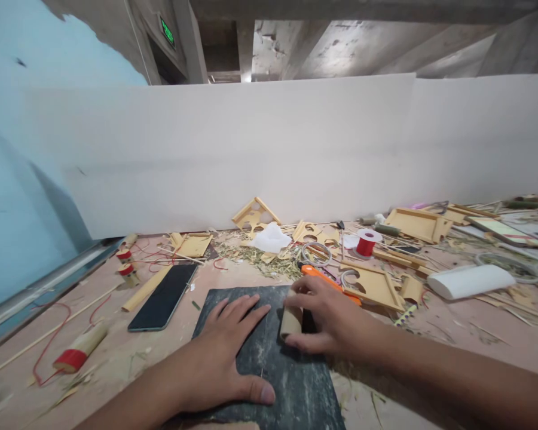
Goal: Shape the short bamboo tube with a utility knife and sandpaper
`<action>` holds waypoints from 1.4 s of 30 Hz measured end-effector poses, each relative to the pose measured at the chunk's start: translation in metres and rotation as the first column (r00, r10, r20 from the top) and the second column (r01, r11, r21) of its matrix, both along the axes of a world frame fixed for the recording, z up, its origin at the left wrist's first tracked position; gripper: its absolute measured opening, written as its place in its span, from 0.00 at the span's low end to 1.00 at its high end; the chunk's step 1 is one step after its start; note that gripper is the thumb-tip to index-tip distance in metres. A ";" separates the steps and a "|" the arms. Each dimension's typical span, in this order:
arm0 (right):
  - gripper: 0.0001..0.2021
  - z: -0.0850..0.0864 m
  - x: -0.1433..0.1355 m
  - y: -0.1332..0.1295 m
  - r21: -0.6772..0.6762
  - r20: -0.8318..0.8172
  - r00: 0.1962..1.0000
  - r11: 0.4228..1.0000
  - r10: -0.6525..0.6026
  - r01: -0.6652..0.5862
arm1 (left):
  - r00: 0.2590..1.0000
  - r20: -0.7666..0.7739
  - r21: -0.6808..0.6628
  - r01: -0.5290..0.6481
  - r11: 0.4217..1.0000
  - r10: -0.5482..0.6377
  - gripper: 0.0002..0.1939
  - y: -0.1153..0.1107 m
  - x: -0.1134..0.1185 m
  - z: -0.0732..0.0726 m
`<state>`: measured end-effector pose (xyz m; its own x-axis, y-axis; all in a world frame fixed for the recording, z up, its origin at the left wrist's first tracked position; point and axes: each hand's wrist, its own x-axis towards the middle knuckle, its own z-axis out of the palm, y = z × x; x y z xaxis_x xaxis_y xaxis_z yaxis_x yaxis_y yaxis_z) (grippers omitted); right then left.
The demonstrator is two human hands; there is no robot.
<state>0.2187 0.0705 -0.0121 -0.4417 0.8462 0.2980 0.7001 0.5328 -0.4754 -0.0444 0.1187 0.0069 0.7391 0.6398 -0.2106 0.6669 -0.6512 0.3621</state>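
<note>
A dark sheet (291,388), scuffed with pale dust and resembling sandpaper, lies on the table in front of me. My left hand (224,352) rests flat on its left part, fingers spread. On the sheet's upper right, my right hand (316,313) grips a short piece of bamboo tube (292,319) between thumb and fingers. The tube lies on its side against the sheet. Just beyond my right hand is an orange utility knife (327,278), partly hidden by the fingers.
A phone (164,298) lies left of the sheet, near a bamboo piece with a red band (80,349) and red string. Behind are shavings (251,257), a red spool (366,243), thin wooden frames (372,283) and a white roll (470,280). A white panel (251,149) stands behind the table.
</note>
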 end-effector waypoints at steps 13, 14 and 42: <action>0.30 0.002 0.000 0.000 -0.015 0.025 0.992 0.992 0.126 -0.126 | 0.999 -0.031 -0.008 -0.026 1.000 0.025 0.64 -0.002 0.003 -0.002; 0.30 0.002 0.001 0.001 -0.016 0.029 0.992 0.992 0.122 -0.121 | 0.999 -0.028 -0.007 -0.024 1.000 0.024 0.64 -0.002 0.002 -0.002; 0.26 0.008 0.009 0.001 -0.051 0.068 0.986 0.987 0.153 -0.150 | 0.999 -0.047 -0.003 -0.027 1.000 0.026 0.64 -0.007 0.007 0.003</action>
